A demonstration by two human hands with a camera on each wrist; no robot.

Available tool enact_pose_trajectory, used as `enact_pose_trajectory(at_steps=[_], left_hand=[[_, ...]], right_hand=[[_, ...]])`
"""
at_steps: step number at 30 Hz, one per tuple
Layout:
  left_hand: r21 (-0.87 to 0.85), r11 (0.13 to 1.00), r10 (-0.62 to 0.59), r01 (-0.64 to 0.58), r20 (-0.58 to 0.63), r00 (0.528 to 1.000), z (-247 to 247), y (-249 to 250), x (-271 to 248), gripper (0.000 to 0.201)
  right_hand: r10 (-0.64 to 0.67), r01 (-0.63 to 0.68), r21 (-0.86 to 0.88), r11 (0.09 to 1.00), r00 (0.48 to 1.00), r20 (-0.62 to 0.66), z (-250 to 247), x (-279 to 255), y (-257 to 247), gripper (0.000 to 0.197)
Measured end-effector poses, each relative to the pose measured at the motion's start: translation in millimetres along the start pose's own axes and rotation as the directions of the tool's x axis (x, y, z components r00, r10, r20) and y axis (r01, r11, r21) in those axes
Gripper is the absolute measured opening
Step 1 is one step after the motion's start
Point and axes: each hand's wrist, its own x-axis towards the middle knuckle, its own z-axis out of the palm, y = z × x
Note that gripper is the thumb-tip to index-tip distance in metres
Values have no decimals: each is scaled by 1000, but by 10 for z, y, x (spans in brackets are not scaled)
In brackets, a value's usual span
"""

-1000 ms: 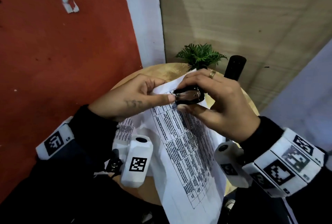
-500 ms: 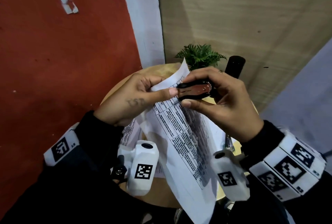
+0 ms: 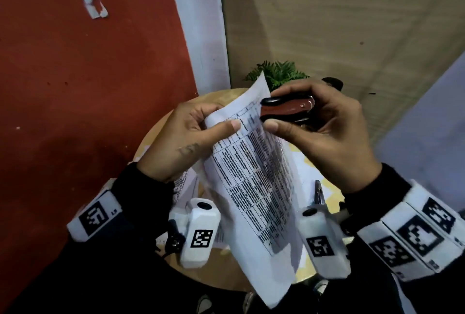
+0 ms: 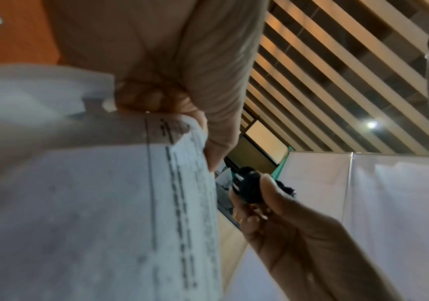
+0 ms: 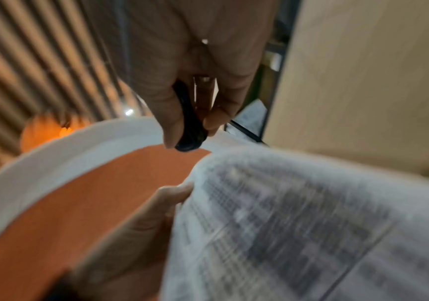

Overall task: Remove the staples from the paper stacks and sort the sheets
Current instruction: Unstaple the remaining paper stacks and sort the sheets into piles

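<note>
A stack of printed sheets (image 3: 254, 183) with a table of text hangs in the air above the round wooden table (image 3: 161, 125). My left hand (image 3: 201, 127) pinches its upper left part, thumb on the printed face; the stack (image 4: 105, 213) fills the left wrist view. My right hand (image 3: 297, 117) grips a dark red and black staple remover (image 3: 286, 110) squeezed between thumb and fingers, right beside the stack's top corner. In the right wrist view the staple remover (image 5: 190, 130) sits just above the blurred paper (image 5: 298, 224). No staple is visible.
More loose sheets (image 3: 186, 188) lie on the table under my left wrist, and pale paper (image 3: 309, 175) lies under my right hand with a metal tool (image 3: 319, 193) on it. A small green plant (image 3: 279, 74) and a black cylinder (image 3: 332, 83) stand at the table's far edge.
Both hands have lifted the stack and the remover up off the table. The remover has turned so that its red side faces up, and the top corner of the paper now stands free.
</note>
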Motion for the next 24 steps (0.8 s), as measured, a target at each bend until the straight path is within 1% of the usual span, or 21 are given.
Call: enact_pose_trajectory(at_steps=[2,5,6,7,8,10,12,13,15,18,20,22,24], left_hand=[[65,998,-14,16,-27,1000,-57,-32,7,8],[176,984,-8,9,-6,1000,-122,-45,50,7],[196,981,-6,3,16,1000,-136,-42,73,11],[227,974,-5,-5,42,999,-149,-37,98,18],[251,968,-5,-10,60,998,-154,-35,127,19],[313,949,2,-34,101,995,-161,-55,182,4],[384,919,40,-90,137,990,-170,-82,209,18],[402,908,56,-115,156,986,-171,-92,218,20],[437,888,68,-145,187,980,-166,-96,229,17],[496,853,86,-162,172,981,-188,-115,248,21],[567,809,75,-156,164,984,-191,-101,244,21],[618,771,72,-150,150,986,-186,-87,229,25],[647,745,87,-161,146,986,-188,-78,217,22]], right_hand=[[-53,49,-153,987,998,-19,-50,-2,27,28],[15,-21,-321,947,1000,-20,-127,-40,138,27],[41,-44,-379,924,999,-17,-146,-48,185,30],[52,-50,-435,899,999,-8,-160,-50,229,35],[49,-40,-484,874,999,6,-171,-44,268,38],[23,9,-545,838,998,52,-188,-12,305,42],[35,29,-507,862,993,116,-196,20,285,42],[54,25,-465,885,986,155,-196,39,267,42],[99,16,-417,909,963,251,-184,92,232,40],[202,-20,-469,883,918,340,-148,212,226,38],[226,-31,-495,868,913,339,-136,263,227,38],[215,-41,-485,873,927,308,-135,273,209,39],[216,-56,-473,879,932,290,-130,259,189,40]])
